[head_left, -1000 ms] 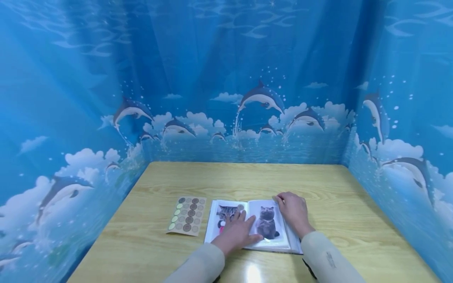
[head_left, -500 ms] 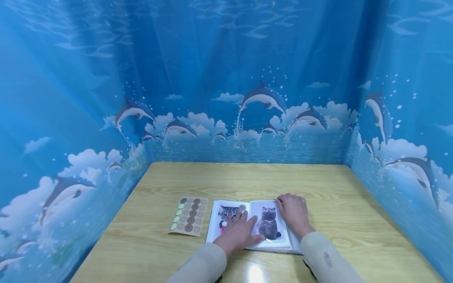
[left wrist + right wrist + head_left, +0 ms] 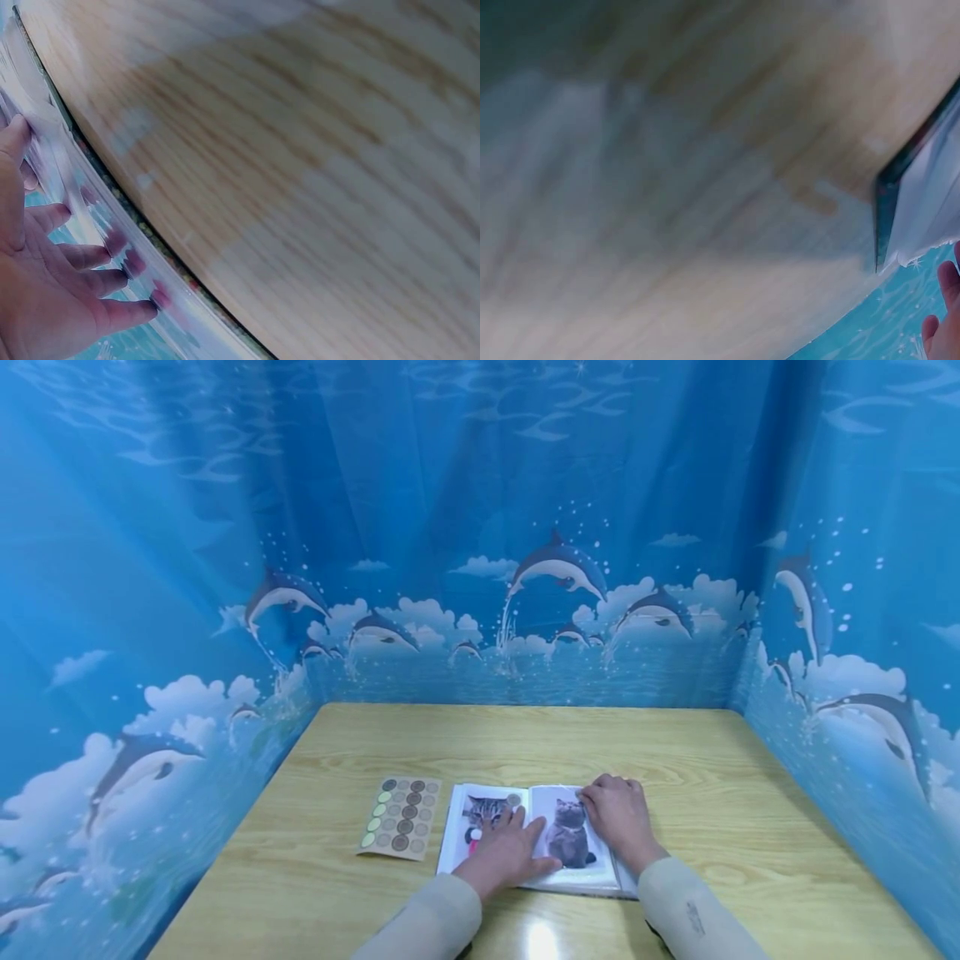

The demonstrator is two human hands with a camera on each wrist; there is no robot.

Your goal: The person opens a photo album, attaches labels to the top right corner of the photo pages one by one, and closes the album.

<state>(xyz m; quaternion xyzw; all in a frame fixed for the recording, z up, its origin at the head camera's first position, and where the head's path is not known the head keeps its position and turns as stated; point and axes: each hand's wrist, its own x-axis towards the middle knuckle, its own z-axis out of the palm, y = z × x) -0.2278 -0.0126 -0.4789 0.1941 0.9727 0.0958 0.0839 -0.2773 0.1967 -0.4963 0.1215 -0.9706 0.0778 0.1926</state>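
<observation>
In the head view an open photo album (image 3: 540, 883) lies on the table with a cat picture on each page. My left hand (image 3: 504, 853) rests spread across the left page and the fold, partly covering the striped cat; the left wrist view shows its fingers (image 3: 112, 281) apart against the clear page. A small round sticker (image 3: 513, 799) sits near the left page's top right corner. My right hand (image 3: 621, 818) is bent over the right page's upper right corner, fingertips beside the grey cat's head (image 3: 570, 812). I cannot tell whether those fingertips hold anything.
Left of the album lies a beige sheet (image 3: 399, 818) of round stickers in columns, several dark brown and several pale green, its near edge curling. The wooden table (image 3: 360, 735) is bordered by a blue curtain (image 3: 450, 527) printed with dolphins.
My right hand has shifted slightly left and down, its fingertips moving from the page's top corner further onto the page. The left hand stays in place on the album.
</observation>
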